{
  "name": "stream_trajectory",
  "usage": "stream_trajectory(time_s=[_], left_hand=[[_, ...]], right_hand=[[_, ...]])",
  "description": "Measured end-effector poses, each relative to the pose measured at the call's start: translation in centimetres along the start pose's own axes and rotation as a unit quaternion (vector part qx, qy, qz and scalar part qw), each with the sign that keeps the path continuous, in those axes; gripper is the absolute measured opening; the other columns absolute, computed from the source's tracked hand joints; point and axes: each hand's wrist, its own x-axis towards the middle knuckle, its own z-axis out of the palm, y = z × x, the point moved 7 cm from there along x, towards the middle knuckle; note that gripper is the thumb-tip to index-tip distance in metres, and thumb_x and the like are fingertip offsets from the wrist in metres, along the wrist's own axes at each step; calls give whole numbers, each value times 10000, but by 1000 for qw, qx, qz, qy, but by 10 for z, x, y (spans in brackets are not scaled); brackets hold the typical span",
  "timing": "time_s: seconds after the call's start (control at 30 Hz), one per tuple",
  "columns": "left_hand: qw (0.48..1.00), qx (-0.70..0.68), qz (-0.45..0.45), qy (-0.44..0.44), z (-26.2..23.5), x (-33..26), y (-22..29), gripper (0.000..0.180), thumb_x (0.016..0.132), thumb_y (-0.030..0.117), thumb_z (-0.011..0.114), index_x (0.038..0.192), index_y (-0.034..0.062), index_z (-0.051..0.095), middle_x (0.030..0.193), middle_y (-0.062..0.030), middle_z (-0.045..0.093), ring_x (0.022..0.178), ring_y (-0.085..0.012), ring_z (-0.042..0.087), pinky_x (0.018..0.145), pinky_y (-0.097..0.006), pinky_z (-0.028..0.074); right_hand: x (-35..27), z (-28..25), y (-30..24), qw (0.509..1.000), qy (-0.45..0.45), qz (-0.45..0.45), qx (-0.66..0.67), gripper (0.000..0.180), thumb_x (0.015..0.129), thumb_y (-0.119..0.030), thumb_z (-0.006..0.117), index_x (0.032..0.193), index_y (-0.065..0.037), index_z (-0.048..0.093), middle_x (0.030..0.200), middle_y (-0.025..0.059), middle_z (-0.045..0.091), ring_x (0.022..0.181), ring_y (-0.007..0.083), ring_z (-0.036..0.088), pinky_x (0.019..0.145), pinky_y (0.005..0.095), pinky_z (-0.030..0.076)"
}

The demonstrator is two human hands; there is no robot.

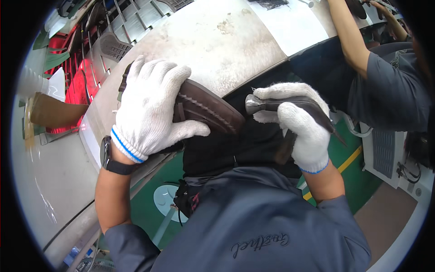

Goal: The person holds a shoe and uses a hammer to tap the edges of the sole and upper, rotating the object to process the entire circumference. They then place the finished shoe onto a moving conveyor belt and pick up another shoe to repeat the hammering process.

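Observation:
My left hand, in a white knitted glove with a blue cuff edge, is closed over a dark brown shoe with a pale stitched seam. The thumb lies along the shoe's near side, and the palm hides part of it. To the right, my right hand, gloved the same way, grips a hammer around its dark head. The round metal face points left toward the shoe, with a gap between them. A thin pointed end sticks out past the glove, and a blurred brown handle hangs below.
A stained pale worktop stretches beyond the shoe. At upper left, shoe soles lie on a slatted rack beside a red-lit area. A brown curved piece stands at the left. Another person's arm reaches in at upper right. A round stool stands below.

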Motion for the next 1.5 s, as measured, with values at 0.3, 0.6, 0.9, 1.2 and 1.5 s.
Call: stream_trajectory(time_s=[0.3,0.6,0.9,1.2,1.5], left_hand=[[1000,-16,-5,-9,1,-2,4,1112,594,691,913,1392,-12,586,1326,-247,639,1270,-495,595,1213,-682,333],[999,-18,-19,-25,-1,-1,3,1086,621,716,883,1384,-8,609,1302,-238,649,1264,-489,605,1212,-664,335],[1000,-17,-1,5,-1,-10,-1,1098,633,778,845,1357,-13,610,1268,-229,651,1234,-478,619,1185,-664,358],[1000,-12,-15,-5,0,-14,-2,1077,648,809,825,1330,1,617,1249,-214,653,1212,-471,623,1199,-687,335],[1000,7,19,23,-2,-17,11,1004,740,746,820,1416,28,633,1365,-195,676,1317,-454,631,1215,-714,310]], right_hand=[[22,10,-13,990,-124,50,-51,286,898,24,747,1174,97,740,1107,225,807,1050,287,800,968,403,635],[65,50,-61,850,-392,-161,-311,285,795,-41,844,1060,42,779,986,223,811,882,328,829,808,397,686],[56,7,13,978,-132,158,39,270,903,-37,747,1088,143,665,1143,373,749,1016,461,796,855,493,696],[81,71,-43,843,-480,-189,-155,359,816,57,791,1168,65,725,1078,230,798,959,268,814,866,395,670],[63,28,12,971,-209,112,-25,360,861,-129,768,1111,116,684,1117,332,770,1017,431,797,869,490,687]])
